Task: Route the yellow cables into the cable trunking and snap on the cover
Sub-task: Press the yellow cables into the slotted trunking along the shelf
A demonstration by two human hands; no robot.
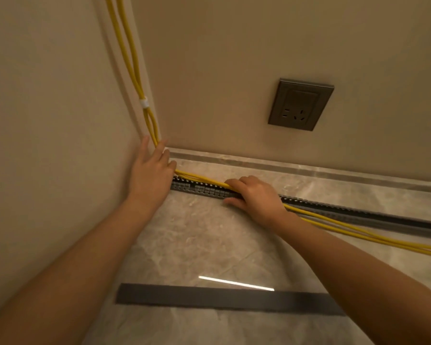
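Yellow cables [135, 70] run down the wall corner, held by a white clip [143, 102], then bend along the floor over the grey slotted trunking [202, 189]. My left hand [151, 170] rests flat at the corner, fingers spread, against the cables where they bend. My right hand [253, 195] lies over the trunking with its fingers curled on the cables. To the right of that hand the cables [358, 231] lie on the floor in front of the trunking [358, 212]. The flat grey cover [224, 298] lies loose on the floor nearer to me.
A grey wall socket [300, 104] sits on the back wall above the skirting [284, 165]. The left wall stands close beside my left arm. The glossy marble floor [209, 232] shows a bright light reflection between trunking and cover.
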